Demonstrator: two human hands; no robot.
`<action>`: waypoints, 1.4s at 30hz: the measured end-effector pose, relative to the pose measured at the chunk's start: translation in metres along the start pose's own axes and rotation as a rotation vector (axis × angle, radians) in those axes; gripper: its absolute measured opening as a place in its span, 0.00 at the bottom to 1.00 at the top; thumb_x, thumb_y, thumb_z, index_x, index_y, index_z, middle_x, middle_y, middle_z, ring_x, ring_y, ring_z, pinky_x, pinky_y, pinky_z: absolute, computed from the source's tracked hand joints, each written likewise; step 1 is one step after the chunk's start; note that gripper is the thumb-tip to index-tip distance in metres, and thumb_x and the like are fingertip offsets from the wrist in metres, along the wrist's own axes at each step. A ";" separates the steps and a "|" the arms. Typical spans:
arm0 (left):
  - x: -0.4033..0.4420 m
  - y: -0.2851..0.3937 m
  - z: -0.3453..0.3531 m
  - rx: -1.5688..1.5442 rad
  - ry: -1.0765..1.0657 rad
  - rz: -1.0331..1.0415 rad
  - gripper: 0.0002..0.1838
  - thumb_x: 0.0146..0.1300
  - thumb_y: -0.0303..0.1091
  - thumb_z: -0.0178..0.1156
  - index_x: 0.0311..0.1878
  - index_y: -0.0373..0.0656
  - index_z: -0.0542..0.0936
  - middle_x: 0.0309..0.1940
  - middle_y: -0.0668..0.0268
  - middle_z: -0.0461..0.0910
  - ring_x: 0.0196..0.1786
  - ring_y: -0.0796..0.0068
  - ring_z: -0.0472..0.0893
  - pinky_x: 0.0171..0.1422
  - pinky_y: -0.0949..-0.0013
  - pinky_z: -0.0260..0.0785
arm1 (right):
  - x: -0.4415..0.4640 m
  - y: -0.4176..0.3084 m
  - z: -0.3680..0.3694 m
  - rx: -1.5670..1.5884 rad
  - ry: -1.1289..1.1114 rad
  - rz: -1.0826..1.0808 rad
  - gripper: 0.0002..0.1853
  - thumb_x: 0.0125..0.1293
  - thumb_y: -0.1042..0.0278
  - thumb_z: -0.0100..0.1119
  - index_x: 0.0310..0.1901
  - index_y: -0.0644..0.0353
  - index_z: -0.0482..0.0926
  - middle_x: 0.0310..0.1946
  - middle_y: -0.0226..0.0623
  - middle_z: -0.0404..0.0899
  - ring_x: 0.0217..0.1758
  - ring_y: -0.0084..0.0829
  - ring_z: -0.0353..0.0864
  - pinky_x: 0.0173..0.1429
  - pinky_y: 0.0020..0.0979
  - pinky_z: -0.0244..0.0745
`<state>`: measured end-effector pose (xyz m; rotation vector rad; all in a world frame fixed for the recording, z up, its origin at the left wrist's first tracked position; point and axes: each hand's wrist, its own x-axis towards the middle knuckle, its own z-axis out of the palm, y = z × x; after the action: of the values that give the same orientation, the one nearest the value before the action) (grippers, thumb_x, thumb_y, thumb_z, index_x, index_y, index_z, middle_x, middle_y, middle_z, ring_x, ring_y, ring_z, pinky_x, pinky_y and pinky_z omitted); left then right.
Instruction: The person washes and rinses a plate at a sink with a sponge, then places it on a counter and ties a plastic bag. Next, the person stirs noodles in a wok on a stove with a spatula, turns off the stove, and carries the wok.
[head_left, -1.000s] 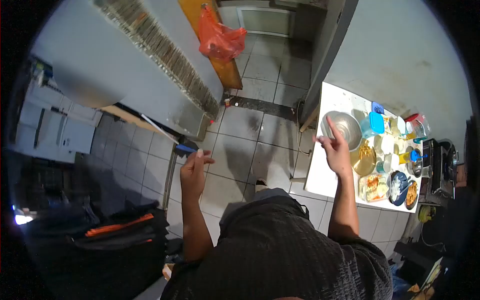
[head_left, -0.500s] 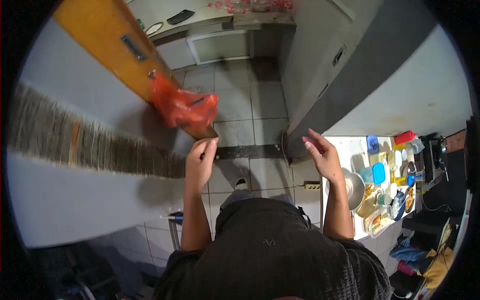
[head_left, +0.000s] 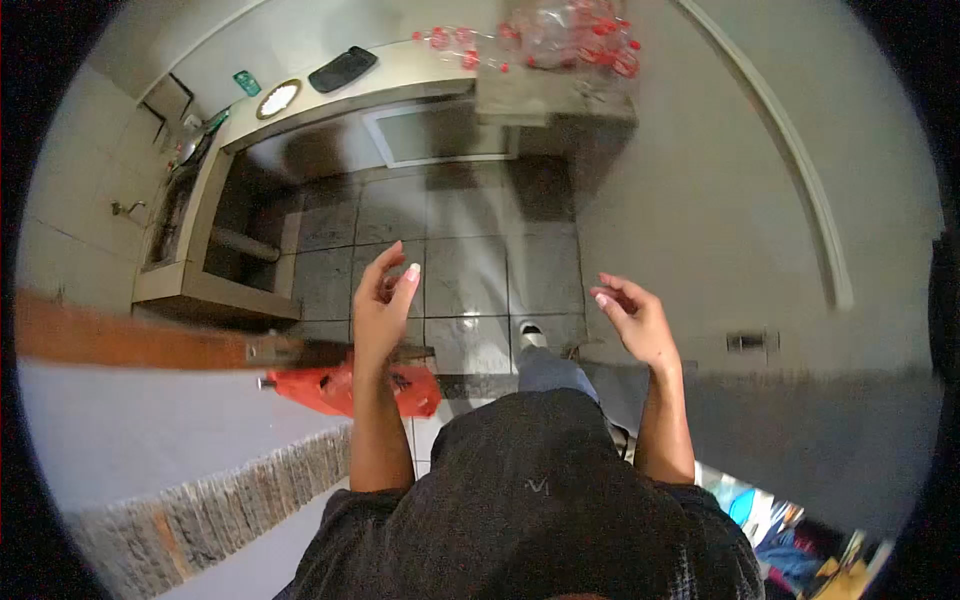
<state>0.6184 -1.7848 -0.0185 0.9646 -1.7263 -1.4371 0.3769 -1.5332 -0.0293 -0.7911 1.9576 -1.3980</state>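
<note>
The shirt (head_left: 500,530) is black and faintly textured — a small pale angular mark (head_left: 537,487) on its front, short sleeves (head_left: 725,530). Below, greyish-blue trousers (head_left: 550,372) — and a white-and-dark shoe (head_left: 531,332).

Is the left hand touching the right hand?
Apart. The head view shows floor tiles in the wide gap between the left hand and right hand.

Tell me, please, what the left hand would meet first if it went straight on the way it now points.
The left hand would probably meet the white-framed panel under the counter first, though depth and height are hard to judge here.
</note>
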 end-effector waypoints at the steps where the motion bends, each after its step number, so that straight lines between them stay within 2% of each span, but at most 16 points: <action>1: 0.019 0.003 0.001 0.009 0.027 -0.014 0.23 0.64 0.34 0.64 0.61 0.42 0.75 0.52 0.64 0.77 0.42 0.79 0.76 0.47 0.75 0.69 | 0.036 -0.010 -0.002 0.002 -0.032 0.003 0.20 0.68 0.69 0.60 0.59 0.68 0.74 0.48 0.42 0.83 0.51 0.28 0.81 0.57 0.28 0.74; 3: 0.061 0.009 -0.001 -0.029 0.102 -0.045 0.22 0.64 0.32 0.64 0.61 0.41 0.75 0.50 0.63 0.77 0.42 0.79 0.77 0.46 0.75 0.70 | 0.116 -0.037 -0.002 -0.120 -0.068 0.010 0.21 0.67 0.67 0.61 0.59 0.66 0.75 0.48 0.42 0.83 0.50 0.28 0.81 0.56 0.29 0.74; 7: 0.123 0.033 -0.018 0.114 0.292 -0.089 0.21 0.64 0.31 0.63 0.61 0.40 0.75 0.49 0.65 0.78 0.40 0.81 0.75 0.45 0.76 0.69 | 0.263 -0.070 0.025 -0.128 -0.267 -0.172 0.21 0.66 0.65 0.62 0.58 0.65 0.76 0.44 0.39 0.84 0.45 0.25 0.81 0.51 0.28 0.75; 14: 0.237 -0.023 -0.064 0.211 0.582 -0.190 0.21 0.64 0.38 0.64 0.57 0.39 0.77 0.45 0.68 0.79 0.40 0.82 0.74 0.45 0.76 0.67 | 0.459 -0.084 0.136 -0.177 -0.376 -0.160 0.25 0.62 0.60 0.65 0.58 0.64 0.76 0.39 0.36 0.84 0.37 0.23 0.79 0.46 0.27 0.75; 19: 0.325 -0.047 -0.103 0.024 0.585 -0.299 0.21 0.65 0.39 0.64 0.57 0.37 0.77 0.46 0.66 0.79 0.44 0.80 0.74 0.50 0.75 0.67 | 0.572 -0.081 0.214 -0.301 -0.355 -0.130 0.30 0.60 0.56 0.67 0.60 0.64 0.74 0.35 0.37 0.84 0.36 0.24 0.79 0.45 0.27 0.76; 21: 0.353 -0.044 -0.119 -0.007 0.624 -0.301 0.21 0.65 0.40 0.64 0.57 0.37 0.77 0.46 0.66 0.79 0.45 0.79 0.75 0.51 0.74 0.67 | 0.606 -0.089 0.245 -0.331 -0.426 -0.055 0.33 0.59 0.54 0.68 0.61 0.66 0.72 0.33 0.39 0.84 0.35 0.25 0.81 0.44 0.27 0.76; 23: 0.374 -0.039 -0.136 -0.023 0.670 -0.294 0.20 0.66 0.39 0.63 0.56 0.37 0.77 0.46 0.65 0.79 0.46 0.78 0.75 0.53 0.74 0.67 | 0.647 -0.093 0.276 -0.380 -0.424 -0.115 0.35 0.59 0.53 0.67 0.63 0.68 0.69 0.31 0.41 0.83 0.33 0.26 0.81 0.41 0.27 0.75; 25: 0.392 -0.039 -0.151 0.030 0.681 -0.336 0.20 0.66 0.39 0.63 0.56 0.37 0.77 0.45 0.66 0.79 0.46 0.78 0.75 0.54 0.74 0.67 | 0.695 -0.096 0.307 -0.262 -0.413 -0.002 0.36 0.60 0.53 0.65 0.63 0.70 0.67 0.31 0.41 0.83 0.32 0.27 0.82 0.39 0.29 0.76; 27: 0.415 -0.039 -0.165 0.080 0.694 -0.384 0.20 0.66 0.39 0.63 0.56 0.36 0.77 0.45 0.66 0.79 0.47 0.78 0.76 0.54 0.74 0.67 | 0.750 -0.083 0.342 -0.254 -0.465 -0.013 0.39 0.61 0.54 0.64 0.67 0.70 0.61 0.33 0.45 0.83 0.32 0.29 0.83 0.40 0.30 0.77; 31: 0.458 -0.049 -0.179 0.126 0.779 -0.462 0.18 0.67 0.37 0.62 0.54 0.35 0.78 0.43 0.67 0.79 0.46 0.78 0.75 0.54 0.74 0.67 | 0.830 -0.082 0.410 -0.198 -0.370 0.097 0.44 0.61 0.53 0.63 0.69 0.72 0.53 0.34 0.50 0.82 0.32 0.32 0.83 0.39 0.32 0.79; 32: 0.477 -0.050 -0.187 0.155 0.772 -0.440 0.17 0.67 0.36 0.62 0.54 0.35 0.78 0.42 0.67 0.79 0.46 0.79 0.75 0.54 0.74 0.67 | 0.864 -0.056 0.431 -0.250 -0.305 0.094 0.43 0.61 0.54 0.62 0.68 0.72 0.52 0.34 0.49 0.82 0.30 0.33 0.83 0.38 0.32 0.79; 35: 0.524 -0.041 -0.195 0.190 0.701 -0.489 0.16 0.67 0.35 0.61 0.53 0.35 0.79 0.41 0.68 0.79 0.46 0.81 0.75 0.53 0.75 0.68 | 0.870 -0.090 0.456 -0.168 -0.311 0.247 0.38 0.64 0.58 0.60 0.66 0.71 0.53 0.32 0.48 0.81 0.24 0.34 0.83 0.31 0.31 0.79; 37: 0.555 -0.037 -0.202 0.135 0.682 -0.555 0.16 0.67 0.35 0.61 0.53 0.34 0.78 0.40 0.70 0.79 0.45 0.82 0.75 0.53 0.76 0.67 | 0.884 -0.085 0.469 0.034 -0.291 0.329 0.31 0.68 0.61 0.56 0.62 0.69 0.53 0.30 0.46 0.76 0.21 0.32 0.79 0.22 0.30 0.75; 38: 0.571 -0.038 -0.205 0.131 0.646 -0.534 0.17 0.67 0.35 0.61 0.53 0.34 0.78 0.39 0.70 0.79 0.45 0.82 0.75 0.52 0.76 0.67 | 0.888 -0.081 0.474 0.066 -0.214 0.328 0.22 0.70 0.65 0.53 0.56 0.67 0.56 0.31 0.47 0.76 0.21 0.34 0.80 0.23 0.32 0.77; 41: 0.612 -0.049 -0.218 0.109 0.605 -0.523 0.17 0.67 0.35 0.62 0.54 0.34 0.78 0.39 0.69 0.79 0.44 0.82 0.75 0.52 0.77 0.68 | 0.906 -0.051 0.475 0.172 -0.287 0.312 0.21 0.71 0.68 0.51 0.57 0.66 0.55 0.32 0.47 0.76 0.21 0.35 0.80 0.25 0.33 0.79; 42: 0.624 -0.053 -0.223 0.102 0.599 -0.523 0.17 0.67 0.35 0.62 0.54 0.34 0.77 0.39 0.69 0.79 0.44 0.82 0.75 0.52 0.77 0.68 | 0.905 -0.047 0.473 0.151 -0.274 0.237 0.16 0.71 0.70 0.51 0.54 0.66 0.60 0.33 0.47 0.77 0.21 0.34 0.80 0.26 0.32 0.79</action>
<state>0.5106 -2.4404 -0.0086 1.7848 -1.1521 -1.1776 0.1591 -2.5122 -0.2258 -0.6213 1.6547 -1.2108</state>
